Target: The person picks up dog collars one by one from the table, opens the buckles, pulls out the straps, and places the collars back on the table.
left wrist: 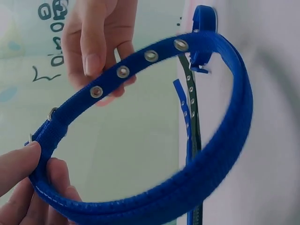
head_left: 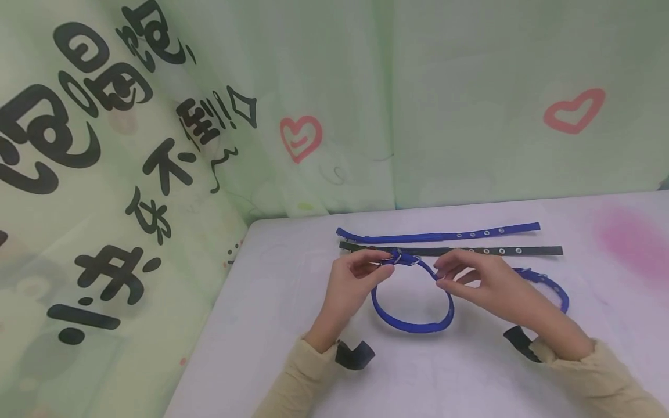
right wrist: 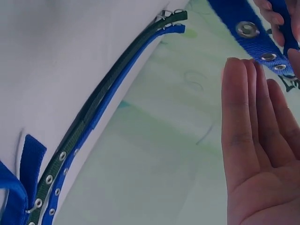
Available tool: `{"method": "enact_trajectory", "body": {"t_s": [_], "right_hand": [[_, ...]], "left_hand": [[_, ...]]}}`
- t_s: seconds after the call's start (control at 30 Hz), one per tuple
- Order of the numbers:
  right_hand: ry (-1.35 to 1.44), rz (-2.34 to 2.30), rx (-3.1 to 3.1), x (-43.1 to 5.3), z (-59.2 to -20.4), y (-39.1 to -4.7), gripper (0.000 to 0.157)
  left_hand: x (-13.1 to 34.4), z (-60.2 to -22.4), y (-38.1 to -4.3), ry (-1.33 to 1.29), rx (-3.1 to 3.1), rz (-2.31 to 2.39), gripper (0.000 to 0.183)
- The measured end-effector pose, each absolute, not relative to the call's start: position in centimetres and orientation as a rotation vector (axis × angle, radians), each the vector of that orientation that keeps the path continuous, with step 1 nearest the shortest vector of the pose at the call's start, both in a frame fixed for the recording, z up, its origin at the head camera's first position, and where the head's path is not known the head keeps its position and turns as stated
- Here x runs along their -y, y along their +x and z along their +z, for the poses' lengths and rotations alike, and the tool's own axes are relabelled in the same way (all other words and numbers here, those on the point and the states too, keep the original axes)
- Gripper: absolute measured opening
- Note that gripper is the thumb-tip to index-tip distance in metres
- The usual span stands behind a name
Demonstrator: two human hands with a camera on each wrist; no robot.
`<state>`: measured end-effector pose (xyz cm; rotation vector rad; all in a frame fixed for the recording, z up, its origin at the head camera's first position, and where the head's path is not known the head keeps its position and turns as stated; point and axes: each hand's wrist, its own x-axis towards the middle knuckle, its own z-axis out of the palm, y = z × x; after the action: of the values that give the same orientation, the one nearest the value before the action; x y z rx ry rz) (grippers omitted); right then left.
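A blue collar (head_left: 413, 328) with metal eyelets and a buckle (head_left: 402, 258) is fastened into a loop. My left hand (head_left: 347, 284) pinches it beside the buckle, thumb on one side and fingers on the other. On the loop's right, the eyelet stretch (left wrist: 123, 71) passes by my right hand (head_left: 488, 284). The right hand's fingers (right wrist: 236, 98) are nearly straight, their tips at the strap, and its thumb is close to the strap's edge. In the left wrist view, some right fingertips are hidden behind the band.
Behind the hands lie a straight blue collar (head_left: 402, 238) and a dark green one (head_left: 538, 251), side by side on the white table (head_left: 251, 325). Another looped blue collar (head_left: 556, 287) sits to the right, partly covered by the right forearm. A printed curtain (head_left: 444, 145) hangs behind the table.
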<state>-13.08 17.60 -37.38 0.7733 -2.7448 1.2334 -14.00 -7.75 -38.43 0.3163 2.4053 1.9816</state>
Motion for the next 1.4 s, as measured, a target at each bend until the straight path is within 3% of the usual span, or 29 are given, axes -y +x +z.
{"method": "enact_trajectory", "body": {"t_s": [0.57,1.4], "right_hand": [[0.790,1.142,2.793,-17.9,-37.2,-13.3,0.029],[0.766,1.150,2.639,-19.7,-37.2,-14.1,0.018]], "left_hand": [[8.1,-38.4,-14.2,0.298,-2.457,1.960,0.022],[8.9,-38.0,-14.6,0.428,-2.622,1.883,0.027]]}}
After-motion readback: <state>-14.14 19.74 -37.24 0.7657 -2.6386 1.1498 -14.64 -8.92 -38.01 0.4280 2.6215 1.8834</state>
